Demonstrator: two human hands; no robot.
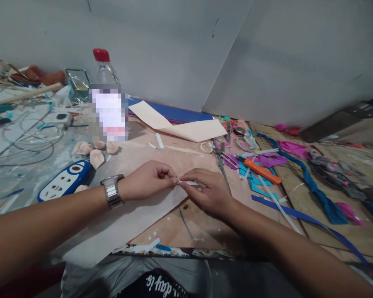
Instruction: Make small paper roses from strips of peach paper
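In the middle of the bench, my left hand [149,181] and my right hand [210,189] meet fingertip to fingertip. Between them they pinch a small thin white strip [190,183], partly hidden by my fingers; its material is hard to make out. Under my left wrist and hand lies a large pale sheet [133,225] reaching over the bench's front edge. Several small cream petal-like pieces [97,158] sit beyond my left wrist. A folded cream paper strip [180,127] rests farther back, past both hands.
Left of my hands is a blue-and-white power strip [64,182]. Behind it stand a red-capped bottle [104,68] and a blurred-out phone-like screen [110,109]. To the right lie an orange utility knife [261,170], scissors [225,156], tape rolls, blue ribbon [313,182] and coloured scraps.
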